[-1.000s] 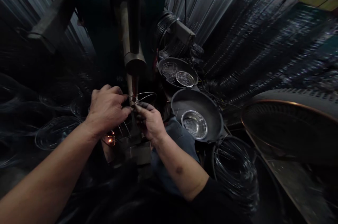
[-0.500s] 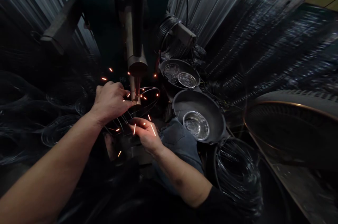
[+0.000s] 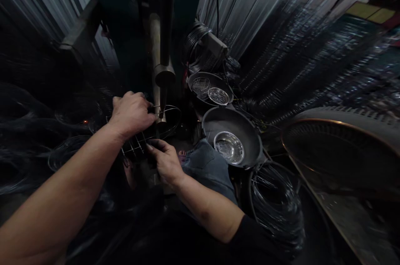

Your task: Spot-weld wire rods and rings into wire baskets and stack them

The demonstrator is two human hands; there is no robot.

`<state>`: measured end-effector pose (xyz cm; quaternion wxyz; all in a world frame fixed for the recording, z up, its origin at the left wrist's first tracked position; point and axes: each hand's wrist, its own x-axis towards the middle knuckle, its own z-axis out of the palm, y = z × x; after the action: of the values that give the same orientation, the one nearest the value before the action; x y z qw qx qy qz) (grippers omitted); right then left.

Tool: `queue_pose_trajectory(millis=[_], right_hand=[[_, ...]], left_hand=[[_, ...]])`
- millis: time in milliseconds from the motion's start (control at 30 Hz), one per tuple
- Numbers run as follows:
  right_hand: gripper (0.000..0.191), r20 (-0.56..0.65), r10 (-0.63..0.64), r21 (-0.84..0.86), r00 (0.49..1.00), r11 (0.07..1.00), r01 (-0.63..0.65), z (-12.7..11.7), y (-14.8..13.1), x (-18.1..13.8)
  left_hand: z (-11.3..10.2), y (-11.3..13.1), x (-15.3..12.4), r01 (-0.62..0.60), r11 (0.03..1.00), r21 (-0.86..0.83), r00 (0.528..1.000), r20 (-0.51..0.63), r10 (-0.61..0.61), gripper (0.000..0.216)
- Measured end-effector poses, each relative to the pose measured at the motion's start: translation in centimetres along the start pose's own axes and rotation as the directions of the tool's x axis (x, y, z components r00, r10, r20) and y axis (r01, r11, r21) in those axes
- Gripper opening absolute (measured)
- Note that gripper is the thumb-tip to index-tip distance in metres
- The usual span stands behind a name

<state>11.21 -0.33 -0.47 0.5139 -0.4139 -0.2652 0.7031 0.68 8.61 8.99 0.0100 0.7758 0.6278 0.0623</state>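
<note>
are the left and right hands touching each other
Apart: the head view shows a dark gap between the left hand and the right hand.

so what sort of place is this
Probably a metalworking shop, perhaps one making wire goods: there is a wire frame below a thick metal cylinder, coiled wire against the wall side, and a shiny bowl holding small pieces.

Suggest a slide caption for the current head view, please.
Left hand and right hand at a wire frame, near a bowl in a pan.

Silvery wire frame (image 3: 133, 148), dark grey basin (image 3: 248, 131), blue trousers (image 3: 209, 167).
</note>
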Motion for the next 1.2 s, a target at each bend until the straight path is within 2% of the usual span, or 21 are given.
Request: queue_pose_trajectory(millis=[233,600,767,833,900,967,1033,1067,1133,1167,1200], right_hand=[[0.019,0.002,-0.065,-0.033,0.998,0.997,0.065,0.2,0.6,0.5],[0.020,-0.011,-0.048,-0.052,0.999,0.998,0.048,0.0,1.2,1.3],[0.019,0.025,-0.089,-0.147,0.996,0.985,0.092,-0.1,1.4,-0.1],[0.019,0.059,-0.082,-0.187,0.995,0.978,0.092,-0.2,1.1,-1.4],[0.020,0.079,-0.041,-0.162,0.996,0.985,0.053,-0.2,0.3,-2.8],[0.022,0.096,0.045,-0.095,0.994,0.995,-0.035,-0.3,-0.9,-3.9],[0.020,0.139,0.144,-0.044,0.980,0.989,-0.139,-0.4,-2.1,-4.5],[0.017,0.164,0.190,-0.029,0.968,0.982,-0.187,-0.4,-2.7,-4.5],[0.010,0.207,0.269,0.004,0.941,0.961,-0.276,-0.6,-3.2,-4.2],[0.009,0.219,0.303,0.016,0.928,0.949,-0.314,-0.6,-3.3,-4.0],[0.011,0.224,0.330,0.018,0.917,0.939,-0.342,-0.7,-3.2,-3.7]], left_hand=[[0.3,-0.3,-0.3,0.029,0.996,-0.080,1.000,-0.010,-0.030,0.035],[0.8,-0.3,-0.5,0.052,0.985,-0.167,0.998,-0.023,-0.057,0.035],[0.4,0.0,-1.5,0.073,0.984,-0.162,0.997,-0.008,-0.075,0.029],[0.3,-0.7,-3.3,0.053,0.972,-0.229,0.993,-0.088,-0.075,0.038],[0.7,-1.9,-6.4,0.008,0.933,-0.359,0.953,-0.281,-0.116,0.050],[1.7,-3.4,-10.6,-0.064,0.864,-0.500,0.843,-0.491,-0.222,0.054],[3.7,-4.8,-15.3,-0.127,0.803,-0.582,0.715,-0.615,-0.332,0.047],[5.0,-5.4,-17.5,-0.196,0.770,-0.607,0.707,-0.632,-0.318,0.048],[8.0,-6.0,-21.4,-0.256,0.732,-0.631,0.768,-0.593,-0.243,0.056],[9.6,-6.1,-22.9,-0.268,0.745,-0.610,0.881,-0.468,-0.066,0.065],[11.1,-6.1,-24.0,-0.277,0.779,-0.563,0.918,-0.393,0.042,0.074]])
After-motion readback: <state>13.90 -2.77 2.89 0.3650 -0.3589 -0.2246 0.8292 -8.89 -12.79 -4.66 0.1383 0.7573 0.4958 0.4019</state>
